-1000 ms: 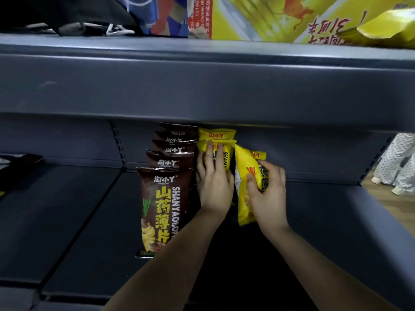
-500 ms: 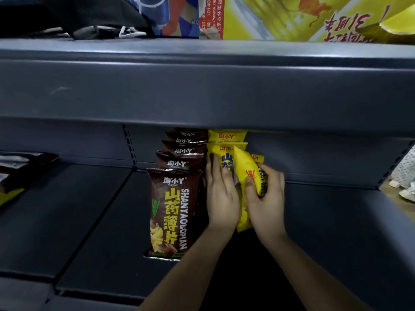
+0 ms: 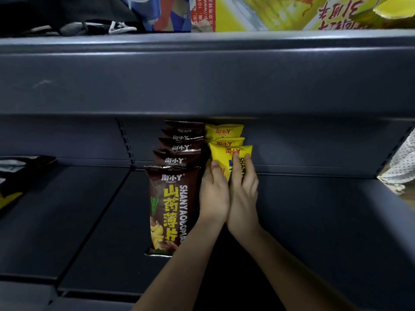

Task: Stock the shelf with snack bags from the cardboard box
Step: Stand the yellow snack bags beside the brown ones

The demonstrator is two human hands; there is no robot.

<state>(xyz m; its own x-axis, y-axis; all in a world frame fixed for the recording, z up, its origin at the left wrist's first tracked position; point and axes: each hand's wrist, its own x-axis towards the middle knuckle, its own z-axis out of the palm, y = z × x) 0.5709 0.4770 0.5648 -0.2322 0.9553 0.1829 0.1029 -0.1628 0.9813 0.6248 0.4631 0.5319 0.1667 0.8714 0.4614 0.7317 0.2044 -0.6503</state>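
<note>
Tilted yellow bag (image 3: 229,158) now upright, seemingly third.

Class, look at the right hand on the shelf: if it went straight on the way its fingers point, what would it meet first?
The right hand already touches the front yellow bag. Pushing on, that bag would likely press into the two yellow bags behind it, then the shelf's back panel; depth is unclear.

A: Shelving unit, dark blue-grey metal. Upper shelf edge (image 3: 202,70) fills the top half; back panel (image 3: 314,149) carries a perforated upright strip (image 3: 125,142).

B: Light?

A: Dim under the overhang, brighter above. Wooden floor (image 3: 409,202) visible far right. Black fabric item (image 3: 67,16) lies on the top shelf.
</note>
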